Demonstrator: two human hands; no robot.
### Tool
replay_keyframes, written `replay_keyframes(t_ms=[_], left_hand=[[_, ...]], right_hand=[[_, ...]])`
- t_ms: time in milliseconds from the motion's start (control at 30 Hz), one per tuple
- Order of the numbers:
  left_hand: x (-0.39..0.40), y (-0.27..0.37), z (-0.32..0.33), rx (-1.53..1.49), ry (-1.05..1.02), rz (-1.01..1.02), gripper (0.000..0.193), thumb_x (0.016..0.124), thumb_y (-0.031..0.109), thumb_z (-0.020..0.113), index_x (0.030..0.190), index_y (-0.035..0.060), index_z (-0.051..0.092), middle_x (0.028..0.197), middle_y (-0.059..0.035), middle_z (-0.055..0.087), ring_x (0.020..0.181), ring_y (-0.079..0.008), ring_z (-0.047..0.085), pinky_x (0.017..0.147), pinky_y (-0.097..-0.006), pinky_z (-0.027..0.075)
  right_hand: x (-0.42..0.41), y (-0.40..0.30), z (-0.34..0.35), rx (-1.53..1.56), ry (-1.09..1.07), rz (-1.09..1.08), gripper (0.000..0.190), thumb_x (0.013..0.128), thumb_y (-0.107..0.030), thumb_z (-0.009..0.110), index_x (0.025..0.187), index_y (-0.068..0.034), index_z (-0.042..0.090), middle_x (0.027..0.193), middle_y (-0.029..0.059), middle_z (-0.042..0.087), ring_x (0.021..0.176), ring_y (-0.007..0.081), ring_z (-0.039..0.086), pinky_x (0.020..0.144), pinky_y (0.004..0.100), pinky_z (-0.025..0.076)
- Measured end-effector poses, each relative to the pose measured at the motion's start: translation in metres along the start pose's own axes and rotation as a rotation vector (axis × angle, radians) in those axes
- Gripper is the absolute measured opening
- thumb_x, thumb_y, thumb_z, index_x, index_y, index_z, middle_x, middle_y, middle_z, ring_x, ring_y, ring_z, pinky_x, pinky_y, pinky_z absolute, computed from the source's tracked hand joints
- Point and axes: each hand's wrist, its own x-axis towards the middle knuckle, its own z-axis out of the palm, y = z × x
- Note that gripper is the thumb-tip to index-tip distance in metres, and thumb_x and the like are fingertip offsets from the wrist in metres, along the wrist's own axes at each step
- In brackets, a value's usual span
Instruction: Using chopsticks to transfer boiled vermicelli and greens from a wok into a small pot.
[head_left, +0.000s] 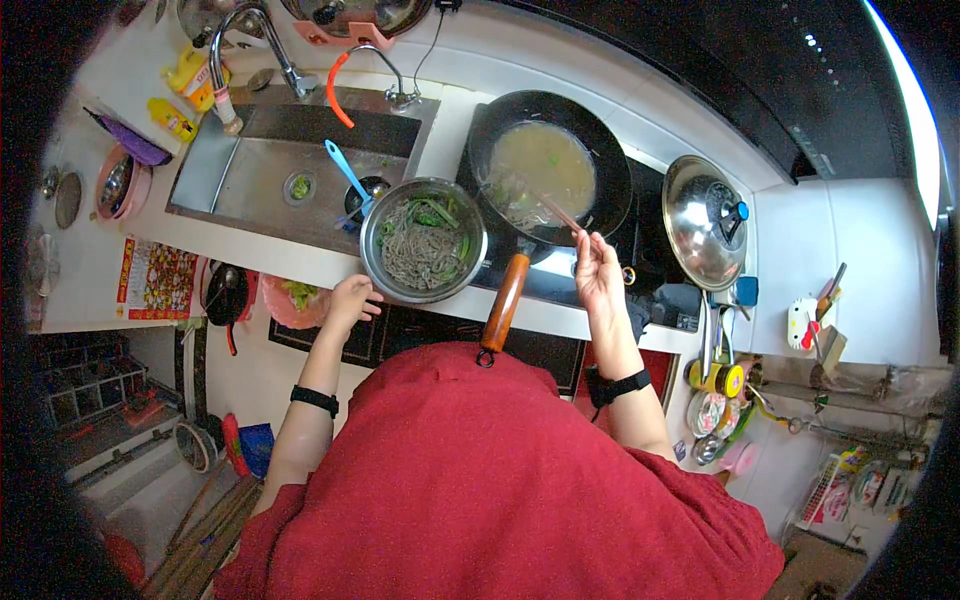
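My right hand (598, 271) grips a pair of chopsticks (559, 210), whose tips reach into the cloudy broth (551, 161) of a black wok (613, 180). Some noodle strands and bits of green show in the broth near the tips. The wok's wooden handle (506, 300) points toward my body. Left of the wok, a stainless steel bowl (367, 240) holds greyish noodles (420, 251) and leafy greens (431, 214). My left hand (352, 306) is beside the bowl's near left rim, fingers apart and holding nothing; whether a fingertip touches the bowl I cannot tell.
A steel sink (247, 180) lies to the left, with a faucet (281, 56) and a blue-handled brush (345, 169). A domed metal lid (701, 225) leans right of the black cooktop (645, 225). A pink plastic bag (296, 304) with greens is below the counter edge.
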Motion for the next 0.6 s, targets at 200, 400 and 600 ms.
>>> replay_keyframes(t_ms=[200, 400, 600], left_hand=[[0.001, -0.002, 0.001, -0.015, 0.003, 0.004, 0.024, 0.093, 0.022, 0.046, 0.108, 0.005, 0.051, 0.086, -0.0096, 0.065, 0.061, -0.0153, 0.062, 0.05, -0.0258, 0.048], [0.0, -0.003, -0.002, -0.014, 0.004, 0.007, 0.023, 0.093, 0.02, 0.045, 0.109, 0.0046, 0.051, 0.087, -0.0099, 0.065, 0.061, -0.0152, 0.062, 0.05, -0.0253, 0.048], [-0.002, -0.008, -0.007, -0.02, 0.017, -0.007, 0.024, 0.092, 0.019, 0.044, 0.11, 0.0054, 0.052, 0.088, -0.0099, 0.065, 0.064, -0.0155, 0.063, 0.051, -0.0261, 0.048]], right_hand=[[-0.013, -0.007, 0.042, -0.064, -0.097, -0.075, 0.01, 0.082, -0.002, 0.06, 0.086, 0.006, 0.056, 0.089, 0.0184, 0.063, 0.085, 0.0279, 0.065, 0.077, 0.0279, 0.057], [-0.045, -0.002, 0.079, -0.133, -0.172, -0.077, 0.01, 0.082, -0.005, 0.061, 0.086, 0.004, 0.057, 0.088, 0.0162, 0.064, 0.083, 0.027, 0.065, 0.075, 0.0271, 0.057], [-0.075, 0.024, 0.087, -0.289, -0.237, -0.042, 0.01, 0.083, -0.007, 0.059, 0.085, 0.003, 0.058, 0.089, 0.0142, 0.063, 0.083, 0.0271, 0.065, 0.077, 0.0324, 0.057]])
